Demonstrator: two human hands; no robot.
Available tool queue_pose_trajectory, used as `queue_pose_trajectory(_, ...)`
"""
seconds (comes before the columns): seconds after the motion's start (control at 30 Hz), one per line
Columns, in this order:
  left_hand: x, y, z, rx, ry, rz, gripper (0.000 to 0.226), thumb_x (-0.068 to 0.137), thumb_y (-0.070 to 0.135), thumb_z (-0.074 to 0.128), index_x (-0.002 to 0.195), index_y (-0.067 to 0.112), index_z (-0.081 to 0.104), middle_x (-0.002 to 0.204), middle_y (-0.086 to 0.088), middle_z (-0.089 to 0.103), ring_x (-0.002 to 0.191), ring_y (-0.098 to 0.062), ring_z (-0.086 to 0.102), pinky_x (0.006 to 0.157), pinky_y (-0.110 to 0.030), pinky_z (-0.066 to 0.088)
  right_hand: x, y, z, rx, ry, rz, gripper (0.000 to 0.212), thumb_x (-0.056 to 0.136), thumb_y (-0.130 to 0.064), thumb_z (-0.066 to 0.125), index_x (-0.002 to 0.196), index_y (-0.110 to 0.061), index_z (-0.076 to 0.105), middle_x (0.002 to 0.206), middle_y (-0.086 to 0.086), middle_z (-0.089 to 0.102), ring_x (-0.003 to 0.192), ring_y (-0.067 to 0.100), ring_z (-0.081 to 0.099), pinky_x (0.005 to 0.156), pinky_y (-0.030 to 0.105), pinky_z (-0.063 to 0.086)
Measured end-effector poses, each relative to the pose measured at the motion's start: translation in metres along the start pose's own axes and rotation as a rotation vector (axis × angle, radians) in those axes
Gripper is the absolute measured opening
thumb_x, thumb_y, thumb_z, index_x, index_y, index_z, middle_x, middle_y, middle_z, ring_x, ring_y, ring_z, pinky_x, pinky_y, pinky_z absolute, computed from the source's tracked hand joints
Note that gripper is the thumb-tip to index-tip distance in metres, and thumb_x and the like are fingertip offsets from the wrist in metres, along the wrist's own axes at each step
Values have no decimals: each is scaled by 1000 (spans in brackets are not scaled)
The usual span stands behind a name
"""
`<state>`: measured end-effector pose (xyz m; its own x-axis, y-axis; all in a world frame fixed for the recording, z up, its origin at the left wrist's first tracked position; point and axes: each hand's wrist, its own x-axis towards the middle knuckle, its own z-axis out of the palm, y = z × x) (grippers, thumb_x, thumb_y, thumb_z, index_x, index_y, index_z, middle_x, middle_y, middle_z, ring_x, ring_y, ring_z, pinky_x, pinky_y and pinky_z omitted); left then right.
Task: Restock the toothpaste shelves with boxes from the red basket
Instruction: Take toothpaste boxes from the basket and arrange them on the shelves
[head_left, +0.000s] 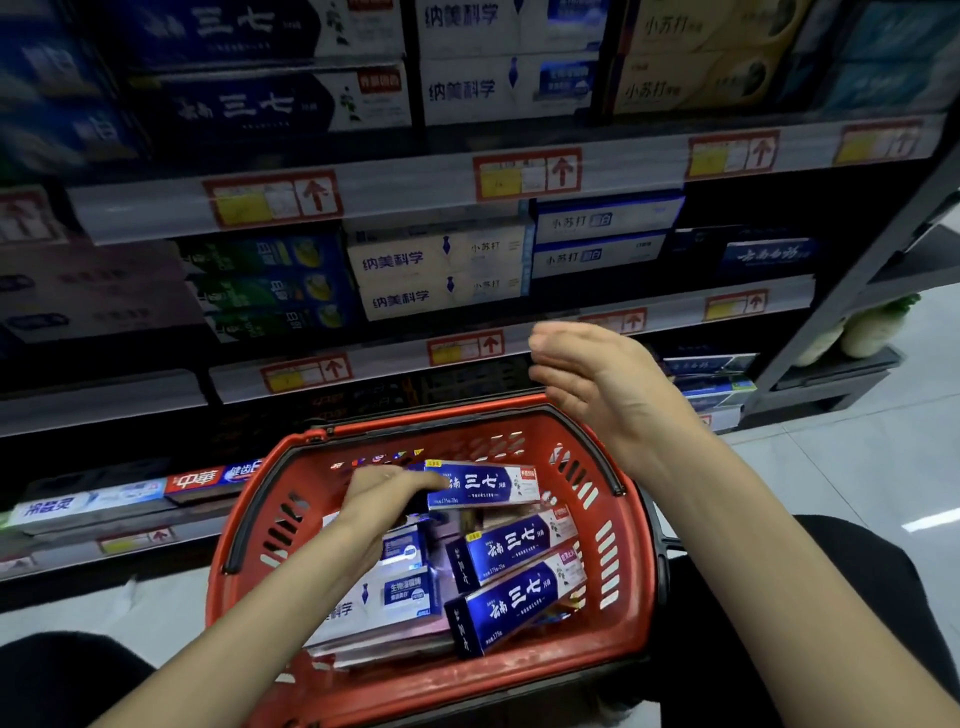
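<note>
A red basket (631, 582) sits on the floor in front of me, holding several toothpaste boxes. My left hand (379, 499) reaches into it and grips the left end of a blue-and-white box (491, 484) at the basket's far side. Two more blue boxes (519, 545) lie at the right, white-and-blue boxes (395, 597) at the left. My right hand (592, 379) hovers empty above the basket's far rim, fingers loosely bent. The toothpaste shelves (441, 270) rise behind the basket.
Shelf rails carry red-and-yellow price tags (527, 174). Matching blue boxes (249, 104) stand on the upper left shelf. A low shelf at the left holds long boxes (130, 493). A grey shelf post (852, 296) and white floor tiles lie to the right.
</note>
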<state>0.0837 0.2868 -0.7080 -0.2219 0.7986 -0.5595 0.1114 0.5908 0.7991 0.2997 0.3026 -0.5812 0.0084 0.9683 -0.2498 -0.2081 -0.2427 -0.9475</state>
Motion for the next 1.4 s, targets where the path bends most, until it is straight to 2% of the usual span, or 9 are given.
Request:
queue_pose_trajectory(0.17, -20, 28, -39, -256, 110, 114, 26, 71, 32, 88, 76, 9, 77, 61, 3, 71, 61, -16, 60, 67, -31, 47, 8, 8, 6, -99, -19, 39, 19, 85, -14, 79, 104, -17, 78, 97, 3, 81, 99, 18, 74, 80, 28, 54)
queue_pose_trajectory(0.3, -33, 51, -71, -513, 74, 193, 24, 65, 33, 86, 78, 15, 78, 74, 0, 71, 54, -11, 58, 55, -22, 45, 12, 13, 7, -180, 34, 36, 18, 84, -16, 81, 102, -18, 78, 96, 3, 80, 97, 18, 72, 73, 26, 52)
queue_pose_trajectory(0.37, -41, 59, -82, -579, 49, 253, 28, 63, 35, 86, 82, 15, 79, 79, -1, 75, 60, -9, 64, 65, -22, 49, 13, 14, 8, -210, 67, 23, 22, 84, -19, 82, 105, -20, 75, 98, 4, 79, 89, 16, 76, 67, 25, 54)
queue_pose_trajectory(0.43, -50, 66, -91, -615, 46, 301, 15, 76, 31, 81, 81, 17, 81, 89, -4, 77, 71, -12, 69, 78, -28, 49, 11, 12, 9, -200, 109, 18, 35, 83, -25, 85, 114, -22, 70, 103, 6, 76, 79, 15, 77, 62, 29, 61)
queue_pose_trajectory(0.57, -56, 70, -99, -709, 26, 327, 13, 80, 31, 77, 87, 20, 80, 96, -5, 76, 86, -17, 68, 95, -36, 47, 11, 14, 10, -231, 152, -26, 74, 68, -51, 90, 132, -36, 54, 115, 1, 69, 100, 25, 74, 86, 51, 62)
queue_pose_trajectory(0.73, -62, 74, -94, -728, 7, 345, 20, 75, 36, 79, 85, 20, 83, 94, -4, 77, 83, -17, 68, 99, -40, 46, 6, 16, 19, -207, 148, -68, 49, 89, -40, 76, 131, -30, 52, 103, 6, 75, 91, 18, 77, 75, 34, 64)
queue_pose_trajectory(1.03, -66, 81, -91, -648, 135, 539, 37, 81, 39, 75, 111, 17, 70, 109, -5, 77, 96, -16, 71, 87, -34, 52, 8, 5, 29, -23, 125, -218, 26, 88, -30, 79, 112, -25, 74, 105, 2, 79, 104, 22, 75, 97, 49, 58)
queue_pose_trajectory(1.23, -70, 93, -97, -622, 270, 634, 47, 79, 42, 79, 113, 14, 64, 106, -7, 78, 107, -27, 71, 102, -47, 53, 3, 2, 48, -23, 62, -357, 44, 90, -17, 75, 132, -30, 67, 112, -5, 78, 105, 15, 75, 88, 43, 62)
queue_pose_trajectory(1.4, -71, 102, -106, -503, 370, 734, 23, 94, 45, 62, 113, 33, 68, 110, 16, 73, 109, -4, 67, 104, -39, 50, 10, -4, 71, 15, 134, -494, 48, 89, -13, 77, 129, -36, 67, 112, -16, 77, 108, -1, 70, 87, 13, 56)
